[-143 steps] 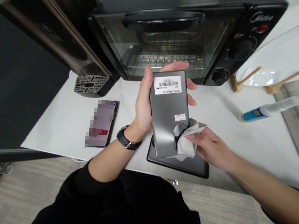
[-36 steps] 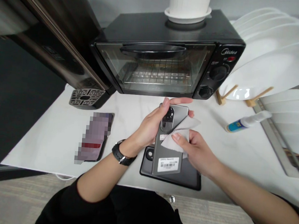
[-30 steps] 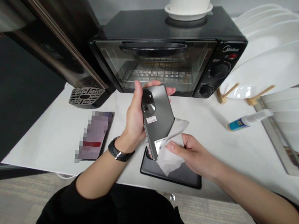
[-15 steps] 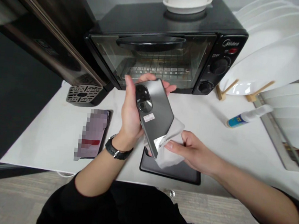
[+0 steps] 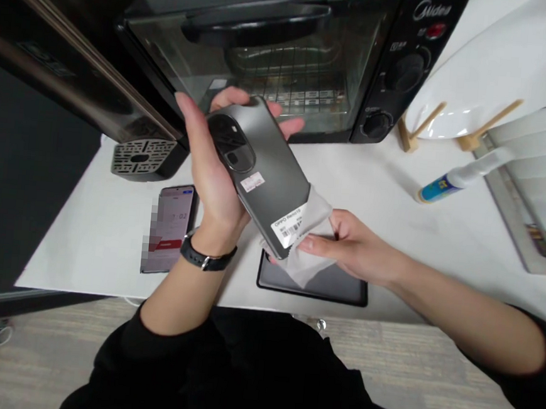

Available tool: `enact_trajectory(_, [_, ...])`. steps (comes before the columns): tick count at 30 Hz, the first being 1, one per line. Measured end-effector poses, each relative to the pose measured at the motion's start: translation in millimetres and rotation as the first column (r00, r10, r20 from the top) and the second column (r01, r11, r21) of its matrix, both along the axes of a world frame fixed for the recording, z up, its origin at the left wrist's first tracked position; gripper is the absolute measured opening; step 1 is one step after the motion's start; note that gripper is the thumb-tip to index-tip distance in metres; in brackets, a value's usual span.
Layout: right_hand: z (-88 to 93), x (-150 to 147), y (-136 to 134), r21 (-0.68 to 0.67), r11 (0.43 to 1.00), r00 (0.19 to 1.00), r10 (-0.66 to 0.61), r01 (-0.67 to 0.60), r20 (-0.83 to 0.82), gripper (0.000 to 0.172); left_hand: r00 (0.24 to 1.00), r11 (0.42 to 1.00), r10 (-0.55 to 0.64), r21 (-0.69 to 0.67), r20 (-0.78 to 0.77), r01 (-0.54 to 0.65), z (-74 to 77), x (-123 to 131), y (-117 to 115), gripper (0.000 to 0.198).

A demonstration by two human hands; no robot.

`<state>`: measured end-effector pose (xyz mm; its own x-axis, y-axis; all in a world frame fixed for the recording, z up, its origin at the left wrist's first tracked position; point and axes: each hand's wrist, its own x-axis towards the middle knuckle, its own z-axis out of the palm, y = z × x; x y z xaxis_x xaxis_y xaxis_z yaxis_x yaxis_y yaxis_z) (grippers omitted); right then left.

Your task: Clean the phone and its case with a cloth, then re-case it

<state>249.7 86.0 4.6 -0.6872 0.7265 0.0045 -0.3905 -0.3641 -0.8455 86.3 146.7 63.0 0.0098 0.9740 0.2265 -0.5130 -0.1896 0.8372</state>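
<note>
A grey phone (image 5: 276,167), back side up with two stickers and a dark camera block, rests in my left hand (image 5: 215,181), whose fingers wrap behind it. A black watch is on that wrist. My right hand (image 5: 355,245) pinches a thin white cloth or tissue (image 5: 313,267) round the phone's lower end, beside the barcode sticker. Beneath the cloth, a dark phone or case (image 5: 337,290) lies on the white counter (image 5: 91,234), partly covered. Another phone (image 5: 173,228) with a lit screen lies left of my left wrist.
Behind my hands stands a black toaster oven (image 5: 265,59). A machine with a slotted drip tray (image 5: 142,156) is at the left. On the right are a spray bottle (image 5: 449,184), a white plate (image 5: 480,88) on a wooden stand, and a metal rack (image 5: 513,211).
The view has tilted down and come closer to the counter. The grey phone and my left hand appear further left and higher; my right hand still holds the cloth at the phone's lower end.
</note>
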Motion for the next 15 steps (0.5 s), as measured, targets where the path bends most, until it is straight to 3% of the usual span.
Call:
enact_trajectory(6, [3.2, 4, 5, -0.062, 0.971, 0.973, -0.231, 0.230, -0.007, 0.020, 0.993, 1.000, -0.025, 0.005, -0.119, 0.025, -2.8, 24, -28, 0.038])
enact_trajectory(8, [5.6, 3, 5, -0.041, 0.981, 0.981, -0.192, 0.191, -0.009, 0.024, 0.991, 0.999, 0.017, 0.040, -0.132, -0.012, 4.1, 23, -29, 0.046])
enact_trajectory(11, [6.2, 4, 4, 0.015, 0.999, 0.999, -0.049, 0.050, -0.004, 0.028, 0.976, 0.975, 0.185, 0.149, -0.119, -0.166, 17.1, 17, -25, 0.053])
enact_trajectory(13, [3.7, 6, 4, 0.051, 0.999, 1.000, 0.007, -0.006, -0.006, 0.030, 0.967, 0.962, 0.241, 0.151, -0.086, -0.227, 20.5, 17, -28, 0.050])
enact_trajectory(15, [0.4, 7, 4, 0.070, 0.997, 1.000, -0.015, 0.015, -0.011, 0.029, 0.969, 0.968, 0.240, 0.095, -0.059, -0.234, 17.4, 22, -37, 0.045])
